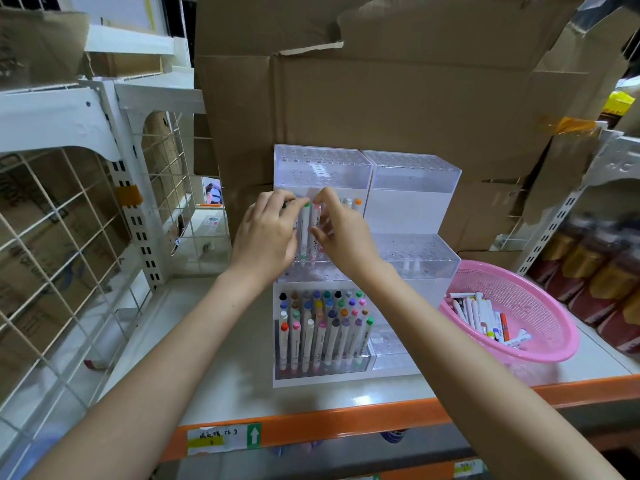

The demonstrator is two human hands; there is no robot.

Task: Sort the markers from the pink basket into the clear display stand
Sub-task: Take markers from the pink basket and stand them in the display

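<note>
markers in hand: a green-capped marker (304, 233) and a pink-capped marker (316, 216) stood upright, side by side, at the middle tier of the clear display stand (412, 188), in its left half.
left hand (266, 233): its grip pinched the green-capped marker near the cap.
right hand (344, 233): its grip pinched the pink-capped marker, forefinger at the top and thumb on the barrel.
step: seating markers in the middle tier's holes. the bottom-tier markers (322, 327) filled their block and the top tier stood bare.
next move: probably press both straight down, let go, then reach right to the pink basket (554, 317) on the shelf (225, 358) just beside the stand, where loose markers (485, 317) lay.
hard to tell: whether the tips sat in their holes — the palms hid them. a dark bit under the left fingers might be another marker.
</note>
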